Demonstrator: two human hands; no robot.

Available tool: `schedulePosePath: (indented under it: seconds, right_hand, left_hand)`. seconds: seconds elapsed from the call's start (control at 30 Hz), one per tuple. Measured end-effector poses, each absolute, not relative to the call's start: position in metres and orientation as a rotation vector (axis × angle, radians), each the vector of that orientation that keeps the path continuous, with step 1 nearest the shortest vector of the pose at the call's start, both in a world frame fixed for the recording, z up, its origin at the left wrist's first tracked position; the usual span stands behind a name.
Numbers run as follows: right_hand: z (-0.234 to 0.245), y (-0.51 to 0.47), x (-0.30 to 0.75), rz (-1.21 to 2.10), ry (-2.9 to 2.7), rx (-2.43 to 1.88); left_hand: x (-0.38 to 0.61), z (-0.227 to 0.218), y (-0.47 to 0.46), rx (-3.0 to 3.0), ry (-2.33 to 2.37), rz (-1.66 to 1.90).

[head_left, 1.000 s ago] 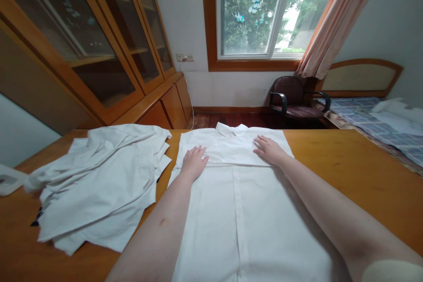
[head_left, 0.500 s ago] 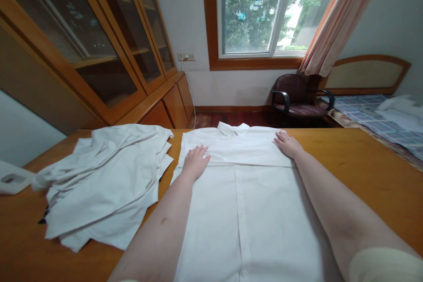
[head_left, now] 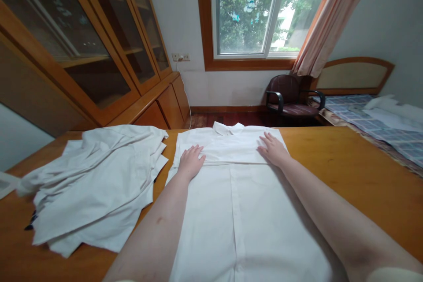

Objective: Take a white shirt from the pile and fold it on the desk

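A white button-up shirt [head_left: 211,211] lies spread on the wooden table, its collar at the far edge and its button strip running toward me. Sleeve fabric appears folded across the upper chest. My left hand [head_left: 191,161] rests flat on the left part of this folded band, fingers stretched out. On the right part of the band lies my right hand [head_left: 272,149], fingers spread and palm down. Neither hand grips the cloth.
A loose pile of white garments [head_left: 99,180] lies on the table [head_left: 346,176] to the left, by a white plastic object [head_left: 7,184] at the edge. Beyond stand a glass-door cabinet [head_left: 132,92], an armchair [head_left: 287,94] and a bed [head_left: 386,119].
My right hand has slid inward across the shirt from near its right shoulder edge. My left hand stays at about the same spot on the cloth. The view has shifted slightly right.
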State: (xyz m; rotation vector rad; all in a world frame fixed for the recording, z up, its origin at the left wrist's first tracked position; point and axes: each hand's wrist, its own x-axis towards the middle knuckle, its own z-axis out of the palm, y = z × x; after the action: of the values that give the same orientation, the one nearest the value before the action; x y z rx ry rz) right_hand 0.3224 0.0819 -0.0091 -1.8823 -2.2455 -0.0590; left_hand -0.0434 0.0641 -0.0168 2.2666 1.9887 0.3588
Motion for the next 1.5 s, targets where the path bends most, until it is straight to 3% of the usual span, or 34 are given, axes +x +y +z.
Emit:
schedulePosePath:
  seconds: [0.13,0.4,0.73,1.0,1.5]
  right_hand:
    - [-0.018,0.066,0.305,0.122,-2.365,-1.912]
    - [-0.022,0.053,0.343,0.129,-2.245,-2.07]
    - [-0.01,0.033,0.412,0.27,-1.454,-2.247]
    - [0.008,0.025,0.398,0.544,-1.578,-2.276]
    - [0.003,0.027,0.399,0.575,-1.478,-2.158]
  left_hand:
    - [-0.044,-0.017,0.065,2.25,1.988,0.339]
    - [-0.046,-0.017,0.065,2.261,1.985,0.337]
    - [-0.046,-0.018,0.066,2.28,1.989,0.321]
    - [-0.045,-0.019,0.066,2.283,1.983,0.357]
    - [-0.048,-0.022,0.068,2.294,1.978,0.414]
